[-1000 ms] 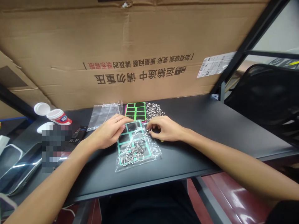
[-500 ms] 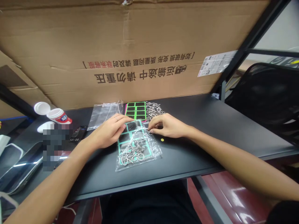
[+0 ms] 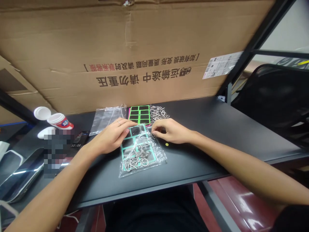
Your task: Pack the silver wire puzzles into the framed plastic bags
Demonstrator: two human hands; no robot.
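Note:
A clear plastic bag point(image 3: 158, 158) lies on the desk before me, with a teal grid-patterned card point(image 3: 127, 150) and several bent metal wire hooks point(image 3: 136, 161) inside it. My left hand point(image 3: 112, 135) grips the bag's upper left edge, its fingers reaching over the top and the thumb tucked beneath. At the upper right corner of the bag, my right hand point(image 3: 170, 130) is closed in a pinch on a small metal wire piece point(image 3: 153, 135); the fingertips are partly hidden. Behind the hands lie a green-framed card point(image 3: 140, 115) and a pile of metal wire hooks point(image 3: 159, 112).
Flat clear bags point(image 3: 102, 119) lie behind my left hand. A red and white tub point(image 3: 60, 120) stands at left, near a phone point(image 3: 80, 140). A small yellow dot point(image 3: 166, 144) is on the desk point(image 3: 193, 161). A large cardboard sheet point(image 3: 145, 38) rises behind.
The view has shifted very slightly. My right hand's fingers have moved a little at the bag's corner; my left hand keeps its place.

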